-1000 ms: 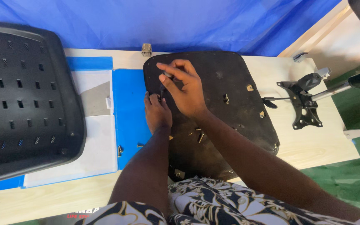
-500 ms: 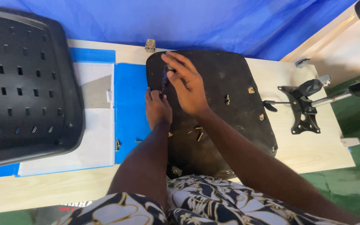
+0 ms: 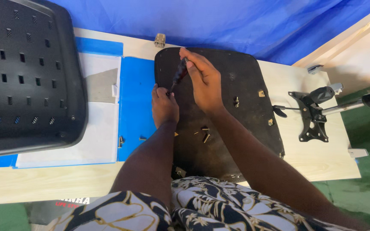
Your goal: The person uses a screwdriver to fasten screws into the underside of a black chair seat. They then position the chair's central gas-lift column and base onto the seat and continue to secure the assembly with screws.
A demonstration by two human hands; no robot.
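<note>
While the left hand [image 3: 164, 107] pinches the tip of a thin dark screwdriver [image 3: 177, 77] against the seat base [image 3: 236, 128], the right hand [image 3: 204, 83] grips its handle. The tool looks light, stiff, best held by that handle. Loose screws [image 3: 205, 134] lie nearer the person on the seat base.

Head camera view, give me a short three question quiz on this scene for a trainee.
1. True or false: the right hand holds a dark screwdriver.
2. Where does the left hand rest? A) on the black chair seat plate B) on the perforated backrest C) on the metal chair mechanism
3. Fill in: loose ___ lie on the seat plate near the arms.

Key: 1 true; 2 A; 3 screws
</note>
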